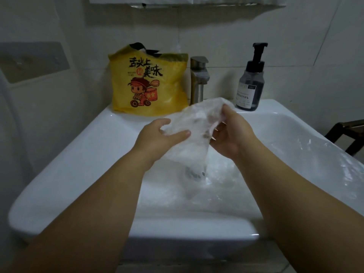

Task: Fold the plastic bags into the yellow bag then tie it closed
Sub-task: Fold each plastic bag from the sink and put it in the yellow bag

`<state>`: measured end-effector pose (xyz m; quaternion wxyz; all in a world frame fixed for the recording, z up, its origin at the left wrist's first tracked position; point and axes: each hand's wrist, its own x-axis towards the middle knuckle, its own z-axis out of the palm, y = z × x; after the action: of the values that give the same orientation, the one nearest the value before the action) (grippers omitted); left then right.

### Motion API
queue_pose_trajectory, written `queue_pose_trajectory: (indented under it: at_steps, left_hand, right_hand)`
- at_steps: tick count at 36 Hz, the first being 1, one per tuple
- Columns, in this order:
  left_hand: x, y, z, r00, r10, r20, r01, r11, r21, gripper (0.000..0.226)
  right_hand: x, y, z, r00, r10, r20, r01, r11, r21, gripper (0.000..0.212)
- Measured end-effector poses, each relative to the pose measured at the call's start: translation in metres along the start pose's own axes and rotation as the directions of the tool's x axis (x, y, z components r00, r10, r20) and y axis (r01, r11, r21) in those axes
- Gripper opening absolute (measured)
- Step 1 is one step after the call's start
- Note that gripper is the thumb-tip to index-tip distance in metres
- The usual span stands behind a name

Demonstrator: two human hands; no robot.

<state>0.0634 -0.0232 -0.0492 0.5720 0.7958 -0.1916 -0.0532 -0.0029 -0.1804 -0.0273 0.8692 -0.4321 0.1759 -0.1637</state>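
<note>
Clear, thin film is what I have between my hands: a clear plastic bag (197,123) held up over the sink (78,154), its lower end trailing down toward the basin. My left hand (161,134) pinches its near edge between thumb and fingers, and my right hand (230,134) has its fingers curled into the upper part, so both hands are grasping the same bag.

It looks almost weightless and entirely limp. It should take a crease only while I press it, and I judge it will spring open or slide out the moment I ease off. The film is probably slick and clingy at once, so I would hold it at the edges and corners, flatten it, and keep a thumb on each fold as I make it.

More loose plastic (315,154) lies in the right side of the basin, not yet dealt with.

The yellow bag (149,85) stands at the back of the sink ledge, just beside the tap (199,79), well apart from my hands, black handles up. It is just as soft, so its mouth will probably need holding open.
</note>
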Motion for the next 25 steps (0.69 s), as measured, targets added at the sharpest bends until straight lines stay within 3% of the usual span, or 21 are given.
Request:
queue_pose_trajectory:
  at_steps: [3,5,6,8,10,11,14,15,20,22,25]
  left_hand:
    - [0.001,0.003,-0.004,0.962,0.024,-0.271,-0.017,0.999,0.028,0.056]
    - [0.002,0.004,-0.006,0.931,-0.063,-0.36,0.046,0.997,-0.055,0.062]
    - [0.002,0.006,-0.006,0.94,-0.161,-0.3,0.113,0.979,-0.171,0.068]
    - [-0.004,0.017,-0.006,0.946,-0.325,0.014,0.302,0.863,-0.406,0.073]
    - [-0.009,0.023,-0.003,0.893,-0.296,0.338,0.429,0.785,-0.446,0.074]
    - [-0.01,0.023,-0.001,0.879,-0.25,0.405,0.426,0.792,-0.436,0.069]
    - [-0.006,0.018,0.005,0.922,-0.144,0.36,0.311,0.83,-0.463,0.013]
    - [-0.005,0.019,0.005,0.939,-0.133,0.317,0.289,0.806,-0.517,0.005]
    - [0.001,0.022,-0.003,0.971,-0.127,0.201,0.237,0.603,-0.762,0.011]
    - [0.001,0.022,-0.001,0.969,-0.149,0.196,0.246,0.636,-0.731,0.013]
    - [-0.001,0.02,0.003,0.956,-0.174,0.234,0.278,0.785,-0.553,0.014]
  right_hand:
    - [0.0,-0.004,-0.002,0.999,0.037,-0.034,-0.033,0.993,0.115,0.035]
    - [-0.001,-0.005,0.001,0.998,0.048,-0.034,-0.043,0.989,0.141,0.039]
    - [-0.002,-0.004,0.002,0.998,0.05,-0.033,-0.045,0.989,0.143,0.04]
    - [-0.001,-0.001,0.004,0.999,0.047,-0.027,-0.043,0.99,0.136,0.045]
    - [-0.002,0.001,0.006,0.999,0.044,-0.007,-0.043,0.991,0.123,0.047]
    - [-0.001,0.002,0.006,0.999,0.044,0.003,-0.044,0.992,0.117,0.047]
    - [-0.001,0.002,0.007,0.999,0.049,0.011,-0.049,0.995,0.089,0.048]
    - [-0.001,0.002,0.007,0.999,0.045,0.003,-0.045,0.996,0.079,0.046]
    - [0.0,0.0,0.007,0.996,0.079,-0.037,-0.072,0.985,0.16,0.039]
    - [-0.001,0.0,0.008,0.994,0.105,-0.03,-0.096,0.97,0.223,0.04]
    - [-0.002,-0.001,0.01,0.99,0.133,-0.039,-0.116,0.949,0.292,0.039]
